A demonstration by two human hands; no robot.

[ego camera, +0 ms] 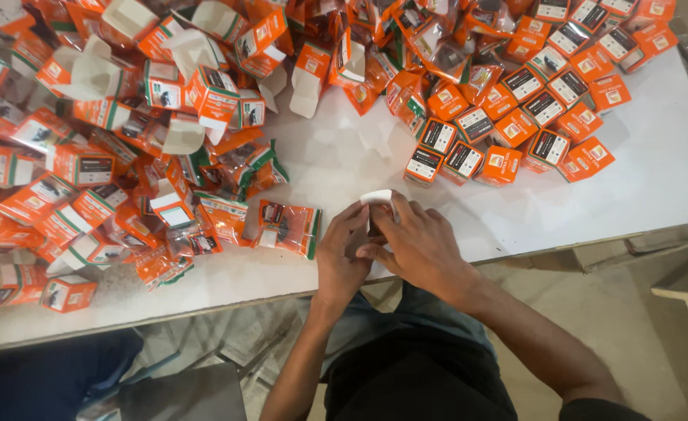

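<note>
Both hands are bunched together at the near edge of the white desk point(656, 171), working on 1 small box point(378, 198). Only its white top flap pokes out above the knuckles, the rest is buried in the grip. The left hand point(342, 253) has its fingers point(353, 218) curled up against the box's left side, and the right hand point(422, 245) wraps over from the other side with its fingers pressed together on it, thumb tucked underneath toward the left palm.

Just left of the hands there's a clear plastic packet with an orange card point(285, 226) lying flat on the desk. Past that, a huge messy heap of open orange boxes point(110, 132) covers the left half. Up on the right, closed orange boxes point(531, 117) sit in tidy rows, well apart from the hands.
</note>
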